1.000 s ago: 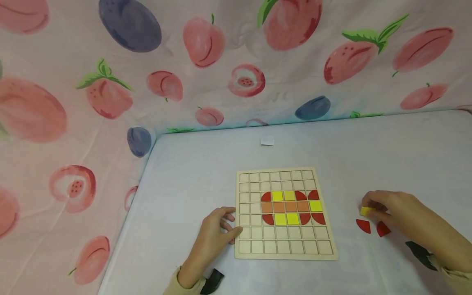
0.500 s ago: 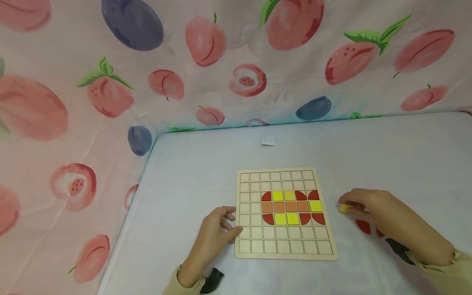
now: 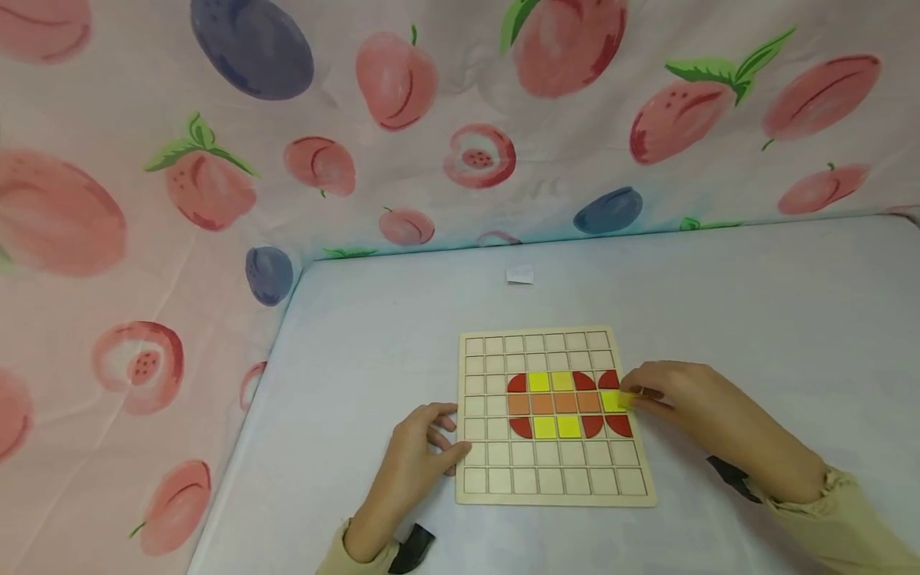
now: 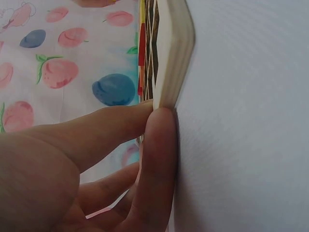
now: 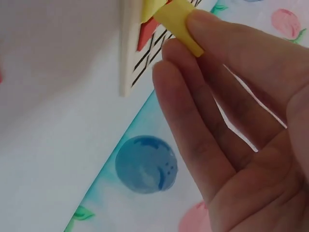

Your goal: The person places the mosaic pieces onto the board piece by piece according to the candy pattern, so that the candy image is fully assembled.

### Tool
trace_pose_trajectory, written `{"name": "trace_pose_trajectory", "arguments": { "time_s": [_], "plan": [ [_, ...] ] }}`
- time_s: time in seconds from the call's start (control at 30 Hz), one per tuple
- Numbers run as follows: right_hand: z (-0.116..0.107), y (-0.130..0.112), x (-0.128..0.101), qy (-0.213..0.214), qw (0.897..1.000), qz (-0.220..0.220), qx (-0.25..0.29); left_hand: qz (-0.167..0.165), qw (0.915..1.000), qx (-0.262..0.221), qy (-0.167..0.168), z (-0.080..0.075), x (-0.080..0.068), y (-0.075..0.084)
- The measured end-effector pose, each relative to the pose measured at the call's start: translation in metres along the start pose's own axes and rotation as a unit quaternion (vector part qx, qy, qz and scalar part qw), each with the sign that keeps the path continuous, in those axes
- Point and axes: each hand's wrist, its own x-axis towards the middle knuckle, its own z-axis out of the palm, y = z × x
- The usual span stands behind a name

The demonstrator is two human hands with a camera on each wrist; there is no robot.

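Note:
A wooden grid board lies on the table, its middle rows filled with orange square tiles, yellow square tiles and red quarter-circle tiles. My left hand grips the board's left edge, the thumb on its top face. In the left wrist view, thumb and finger pinch the board rim. Between thumb and fingers my right hand pinches a yellow square tile. That tile is at the board's right edge, overlapping a yellow tile there in the head view; whether they touch I cannot tell.
White cloth covers the table. A small white paper slip lies behind the board. Fruit-printed cloth hangs along the back and left. A blurred red patch shows at the right wrist view's left border.
My right hand has carried the yellow tile leftward to the board's right edge. Two loose red quarter-circles, seen earlier, are now out of sight in the head view. The left hand stays put.

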Motion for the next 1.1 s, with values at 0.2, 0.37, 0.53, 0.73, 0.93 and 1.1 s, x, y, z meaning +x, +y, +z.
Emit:
{"name": "trace_pose_trajectory", "arguments": {
  "time_s": [0.2,0.37,0.53,0.73,0.93,1.1],
  "plan": [
    [0.002,-0.009,0.012,0.01,0.999,-0.012,0.028,-0.007,1.0,0.0,-0.001,0.0,0.0,0.001],
    [0.004,-0.014,0.019,0.011,0.999,-0.021,0.034,-0.005,1.0,0.0,0.0,0.0,0.0,0.0],
    [0.005,-0.023,0.027,0.006,0.999,-0.03,0.036,0.003,1.0,0.002,0.001,0.001,0.0,-0.001],
    [0.007,-0.033,0.037,-0.005,0.998,-0.045,0.042,0.005,1.0,0.0,0.0,0.0,0.001,0.0],
    [0.011,-0.041,0.047,-0.009,0.996,-0.063,0.057,0.003,1.0,0.005,0.001,0.0,0.0,0.0],
    [0.014,-0.048,0.054,-0.011,0.996,-0.075,0.055,0.004,1.0,0.0,-0.001,0.0,-0.001,0.0]
  ]
}}
